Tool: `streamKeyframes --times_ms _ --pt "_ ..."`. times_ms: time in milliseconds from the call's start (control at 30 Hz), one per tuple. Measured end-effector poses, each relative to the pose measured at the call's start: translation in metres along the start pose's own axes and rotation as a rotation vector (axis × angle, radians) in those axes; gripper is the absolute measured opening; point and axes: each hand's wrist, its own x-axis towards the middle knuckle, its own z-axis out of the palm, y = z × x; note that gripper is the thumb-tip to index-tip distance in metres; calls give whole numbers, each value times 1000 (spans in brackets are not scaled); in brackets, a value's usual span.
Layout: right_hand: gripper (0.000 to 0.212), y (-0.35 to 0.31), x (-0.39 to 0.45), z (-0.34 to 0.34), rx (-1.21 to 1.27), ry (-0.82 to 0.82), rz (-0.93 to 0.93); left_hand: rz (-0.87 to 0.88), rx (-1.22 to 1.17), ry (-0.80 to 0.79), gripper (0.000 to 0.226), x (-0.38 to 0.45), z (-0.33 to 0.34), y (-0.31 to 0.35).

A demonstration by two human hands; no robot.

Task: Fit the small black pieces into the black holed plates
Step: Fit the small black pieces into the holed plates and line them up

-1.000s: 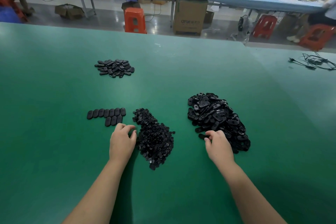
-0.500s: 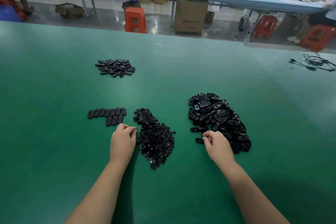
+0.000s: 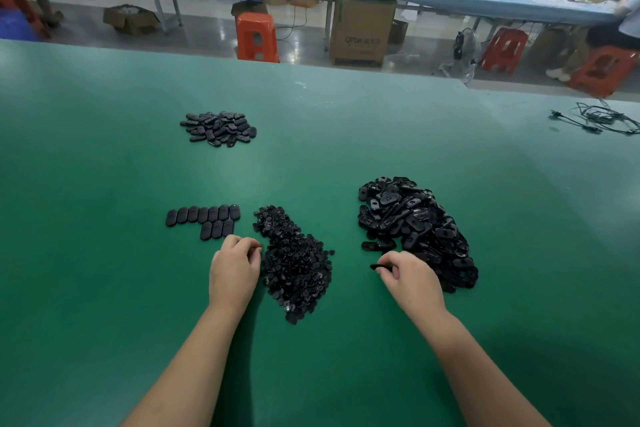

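A heap of small black pieces point(image 3: 294, 260) lies in front of me on the green table. To its right is a larger heap of black holed plates point(image 3: 415, 222). My right hand point(image 3: 410, 279) pinches one black plate point(image 3: 380, 267) lifted off the near left edge of that heap. My left hand point(image 3: 235, 270) sits at the left edge of the small pieces with fingers curled; what its fingertips hold is hidden. Two neat rows of oval black plates point(image 3: 207, 218) lie just beyond my left hand.
Another small pile of black oval parts point(image 3: 218, 128) lies farther back on the left. A tangle of black cable point(image 3: 602, 118) is at the table's far right. Beyond the table's far edge stand orange stools point(image 3: 257, 36) and a cardboard box point(image 3: 362, 31).
My right hand has drawn back from the plate heap toward me and to the left, now with one plate pinched and lifted. My left hand has barely moved.
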Motion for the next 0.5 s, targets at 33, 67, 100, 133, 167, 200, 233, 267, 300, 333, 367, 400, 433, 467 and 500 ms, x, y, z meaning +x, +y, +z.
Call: streamKeyframes --times_ms 33,67,100,133,167,200,233,267,300,333,367,400,433,467,500 --pt "4 -1 -2 1 62 9 -16 5 3 0 10 0 0 0" --pt "4 -4 -3 3 152 16 -24 10 8 -1 9 0 0 1" --pt "9 -6 -5 5 264 17 -17 14 12 -1 8 0 -1 1" --pt "15 -9 -6 6 388 6 2 16 12 3 8 0 -1 2" --pt "22 -12 -7 7 504 -12 32 17 6 12 8 -1 -1 2" --pt "28 -16 -8 8 604 -32 62 17 -5 28 7 -1 -2 3" --pt "31 -19 -9 9 694 -49 87 16 -17 47 7 -2 -2 3" --pt "30 -22 -9 11 778 -56 108 14 -25 62 7 -2 -3 4" --pt "27 -25 -9 13 854 -51 121 13 -31 73 7 -2 -3 4" --pt "22 -27 -8 15 919 -39 129 11 -38 77 6 -2 -4 5" --pt "19 -29 -8 18 970 -27 135 7 -47 77 5 -3 -5 6" --pt "16 -31 -8 21 1007 -16 145 2 -55 73 5 -3 -5 7" --pt "15 -34 -8 23 1032 -8 155 -4 -61 68 5 -3 -5 7" --pt "19 -36 -8 27 1051 -4 162 -10 -66 64 5 -4 -6 7" --pt "27 -38 -8 29 1065 -4 165 -13 -70 61 5 -4 -6 7"
